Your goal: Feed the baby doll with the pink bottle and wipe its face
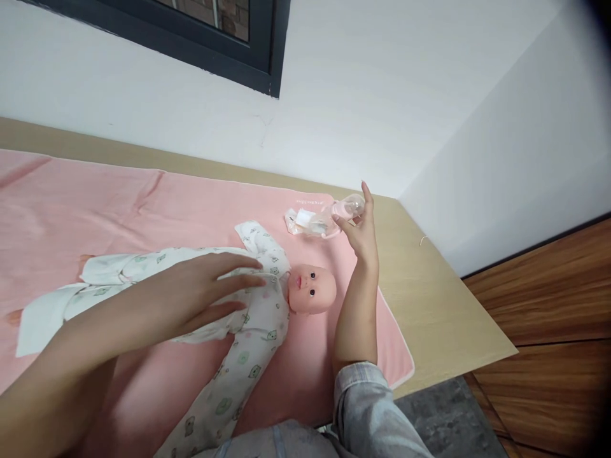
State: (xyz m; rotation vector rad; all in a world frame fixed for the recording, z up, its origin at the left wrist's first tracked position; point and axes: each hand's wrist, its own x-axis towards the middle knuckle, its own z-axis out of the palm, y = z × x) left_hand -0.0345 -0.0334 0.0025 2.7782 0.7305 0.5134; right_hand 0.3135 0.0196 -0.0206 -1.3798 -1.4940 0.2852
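Note:
A baby doll [312, 289] in white printed clothes lies on its back, its head to the right. Over the doll's chest my left hand [214, 286] is laid, palm down, with the fingers spread. Whether it presses on the clothes or hovers just above, I cannot tell. Beyond the doll's head, my right hand [363, 232] has its thumb and fingers around a clear baby bottle [353, 207] with a pink part. The index finger points upward past the bottle. Touching the bottle's left side is a clear plastic bag [308, 219] with something white in it.
Beneath the doll a pink blanket [191, 210] covers much of the pale wooden table [420, 305]. White walls stand behind and to the right, with a dark-framed window [260, 57] above. A brown wood-grain cabinet [558, 305] is at the right, past the table's edge.

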